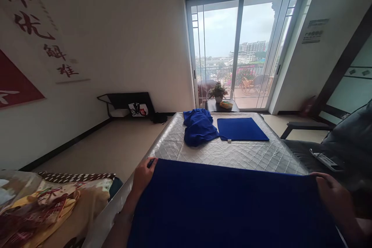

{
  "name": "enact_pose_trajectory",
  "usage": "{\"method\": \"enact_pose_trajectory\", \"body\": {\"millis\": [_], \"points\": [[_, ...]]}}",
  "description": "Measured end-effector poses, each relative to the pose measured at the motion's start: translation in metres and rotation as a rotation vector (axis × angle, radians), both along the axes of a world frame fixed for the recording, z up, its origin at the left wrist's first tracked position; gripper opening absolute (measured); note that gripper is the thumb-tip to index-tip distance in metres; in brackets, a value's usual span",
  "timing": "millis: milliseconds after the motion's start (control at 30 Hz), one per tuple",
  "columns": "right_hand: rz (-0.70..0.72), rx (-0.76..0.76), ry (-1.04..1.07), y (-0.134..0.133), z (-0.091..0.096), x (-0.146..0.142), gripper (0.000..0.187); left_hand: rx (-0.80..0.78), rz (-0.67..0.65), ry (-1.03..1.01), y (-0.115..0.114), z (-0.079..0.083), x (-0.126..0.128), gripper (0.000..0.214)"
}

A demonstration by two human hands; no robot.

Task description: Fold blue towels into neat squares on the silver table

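A dark blue cloth [232, 205] is stretched wide between my two hands at the near end of the bed-like surface. My left hand [144, 174] pinches its upper left corner, and my right hand [333, 192] grips the upper right corner. Its lower edge runs out of view. Farther off, a crumpled blue cloth [200, 128] lies in a heap. Beside the heap, a flat, squared blue cloth [243, 128] shows a small white tag at its near edge. Both lie on a silvery quilted cover [174, 145].
Beyond the cover's far edge, a small dark table [210, 105] bears a potted plant [218, 92] before a sliding glass door. A dark armchair [348, 143] stands at right with a white remote-like object [325, 159]. Patterned fabric [58, 205] lies at lower left.
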State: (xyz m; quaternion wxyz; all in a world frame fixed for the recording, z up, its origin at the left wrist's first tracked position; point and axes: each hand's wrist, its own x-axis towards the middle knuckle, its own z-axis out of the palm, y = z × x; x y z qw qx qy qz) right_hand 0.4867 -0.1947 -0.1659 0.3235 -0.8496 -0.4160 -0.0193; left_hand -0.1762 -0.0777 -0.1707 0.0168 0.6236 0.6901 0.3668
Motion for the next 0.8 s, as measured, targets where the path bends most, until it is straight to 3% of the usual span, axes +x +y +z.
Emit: {"method": "enact_pose_trajectory", "body": {"millis": [100, 167, 367, 567, 733, 800], "points": [[0.096, -0.076, 0.149, 0.053, -0.016, -0.005, 0.047, -0.131, -0.014, 0.131, 0.036, -0.024, 0.009, 0.036], [0.161, -0.122, 0.1, 0.079, -0.029, -0.008, 0.055, -0.218, 0.016, 0.206, 0.053, -0.034, 0.018, 0.035], [0.17, -0.309, -0.065, 0.126, -0.059, -0.004, 0.062, -0.267, 0.078, 0.388, 0.092, -0.051, 0.039, 0.037], [0.135, -0.374, -0.126, 0.144, -0.063, -0.007, 0.06, -0.246, 0.078, 0.436, 0.117, -0.054, 0.044, 0.037], [0.049, -0.271, -0.347, 0.136, -0.057, -0.02, 0.051, -0.119, 0.085, 0.558, 0.115, -0.045, 0.044, 0.035], [0.052, -0.218, -0.479, 0.134, -0.048, -0.037, 0.049, -0.066, 0.015, 0.581, 0.111, -0.039, 0.055, 0.035]]}}
